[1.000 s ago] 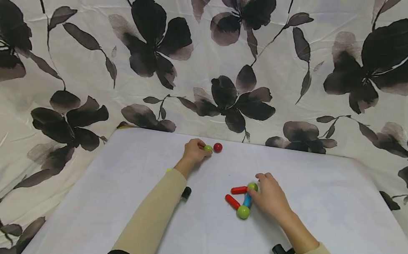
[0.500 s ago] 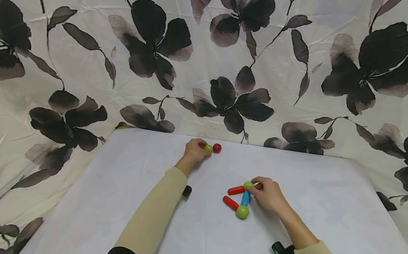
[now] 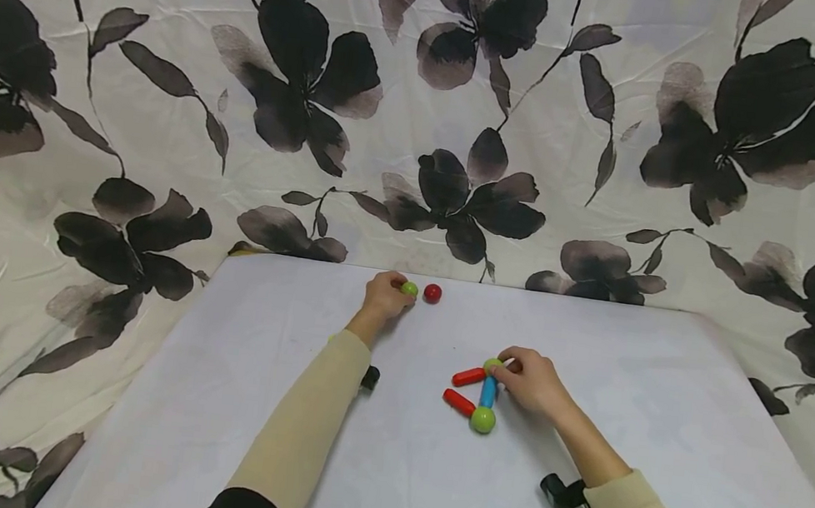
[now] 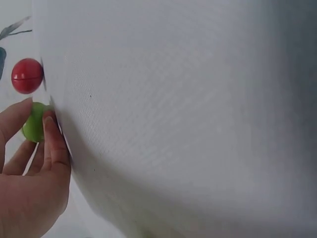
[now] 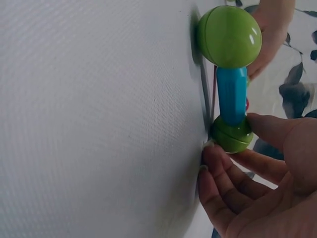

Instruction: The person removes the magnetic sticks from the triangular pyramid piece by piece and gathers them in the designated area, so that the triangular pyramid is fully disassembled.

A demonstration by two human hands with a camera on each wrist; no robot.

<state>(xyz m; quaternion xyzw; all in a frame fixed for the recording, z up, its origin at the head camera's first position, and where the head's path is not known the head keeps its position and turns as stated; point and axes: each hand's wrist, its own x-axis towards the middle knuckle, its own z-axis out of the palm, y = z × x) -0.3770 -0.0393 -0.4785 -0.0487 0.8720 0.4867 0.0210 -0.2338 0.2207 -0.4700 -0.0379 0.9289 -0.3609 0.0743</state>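
Near the far table edge my left hand (image 3: 384, 297) pinches a green ball (image 4: 33, 124) between thumb and fingers. A red ball (image 3: 432, 293) lies just to its right, a small gap apart. Right of the middle, my right hand (image 3: 532, 383) holds another green ball (image 5: 232, 136) with thumb and fingertips. A blue rod (image 5: 232, 94) runs from that ball to a second green ball (image 3: 482, 420) nearer me. Two red rods (image 3: 468, 377) (image 3: 458, 402) point leftward from these balls; whether they are attached I cannot tell.
The white table (image 3: 247, 403) ends at a floral cloth (image 3: 393, 118) behind it. A yellow-green bit (image 3: 332, 338) shows beside the left sleeve, mostly hidden. Black wrist cameras (image 3: 563, 493) stick out at both wrists.
My right fingers, spread around the far green ball before, have come together on it. My left hand and its green ball have shifted slightly left, widening the gap to the red ball.
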